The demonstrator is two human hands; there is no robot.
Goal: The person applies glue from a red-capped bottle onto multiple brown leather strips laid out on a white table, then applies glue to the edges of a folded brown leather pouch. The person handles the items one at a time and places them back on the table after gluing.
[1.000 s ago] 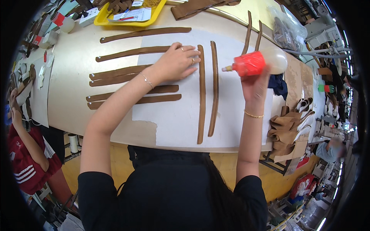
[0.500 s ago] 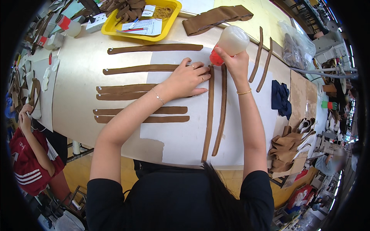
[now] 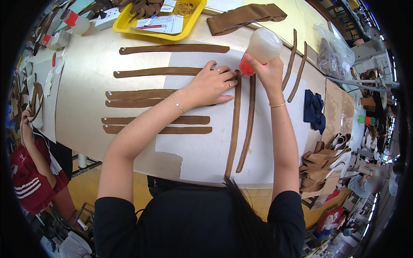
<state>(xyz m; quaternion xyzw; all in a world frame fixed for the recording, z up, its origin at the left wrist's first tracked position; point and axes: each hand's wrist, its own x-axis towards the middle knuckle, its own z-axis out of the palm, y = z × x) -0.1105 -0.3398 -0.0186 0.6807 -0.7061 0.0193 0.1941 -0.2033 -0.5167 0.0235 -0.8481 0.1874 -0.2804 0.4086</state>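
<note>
My right hand (image 3: 267,74) is wrapped round a squeeze bottle (image 3: 264,45), cloudy and pale with a red cap, tilted cap-down. The cap is close to the far ends of two long, narrow brown strips that run toward me. My left hand (image 3: 211,86) lies flat with its fingers spread, the fingertips touching the left one, a brown strip (image 3: 235,124), near its far end. Beside it lies the second brown strip (image 3: 246,133). Whether anything flows from the bottle is too small to tell.
Several brown strips (image 3: 172,49) lie crosswise at the left. A yellow tray (image 3: 189,32) holds brown pieces, papers and a pen. Folded brown fabric (image 3: 247,19), dark blue cloth (image 3: 314,111) and a plastic bag (image 3: 335,51) sit farther off. A co-worker's hand (image 3: 26,120) shows at far left.
The bottle's red cap has shifted slightly right and toward me relative to the left strip. My left hand stays at that strip. The whole view has shifted a little.
</note>
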